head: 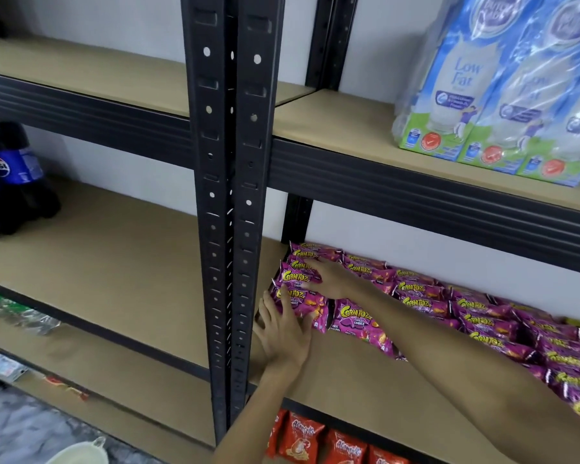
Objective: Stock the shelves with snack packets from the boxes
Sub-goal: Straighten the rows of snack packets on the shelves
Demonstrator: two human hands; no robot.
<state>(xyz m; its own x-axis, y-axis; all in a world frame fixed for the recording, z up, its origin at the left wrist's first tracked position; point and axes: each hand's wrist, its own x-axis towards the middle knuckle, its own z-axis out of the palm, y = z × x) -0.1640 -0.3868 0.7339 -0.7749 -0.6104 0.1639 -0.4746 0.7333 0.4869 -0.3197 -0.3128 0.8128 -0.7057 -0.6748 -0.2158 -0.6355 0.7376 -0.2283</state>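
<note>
**A:** Where do the snacks lie?

**B:** The pink foil Corntoz snack packets (426, 303) lie flat in overlapping rows on the tan wooden middle shelf (335, 373) of the right-hand rack. They fill its back part from the left corner out to the right edge of view. The front strip of the board is bare.

**A:** And the hands?

**B:** Both are at the left end of the rows, just beside the black perforated metal uprights (230, 202). The left hand (283, 333) comes up from below. Its fingers (268, 311) are straight and spread, laid against the left end of the front row, with one finger lying over the top of a packet. It grips nothing.

**A:** The right one?

**B:** The right hand (329, 276) reaches in from the right, its forearm crossing above the packets. Its fingers (310, 266) are spread and nearly flat, resting on the rows behind. No packet is pinched or lifted.

**A:** What else is there?

**B:** On the shelf above stand blue shrink-wrapped low-fat milk cartons (482, 105). On the left rack's middle shelf, far left, stand dark Pepsi cola bottles with blue labels (14, 182). One shelf below the pink rows, orange-red snack packets (302, 440) show at the bottom edge.
</note>
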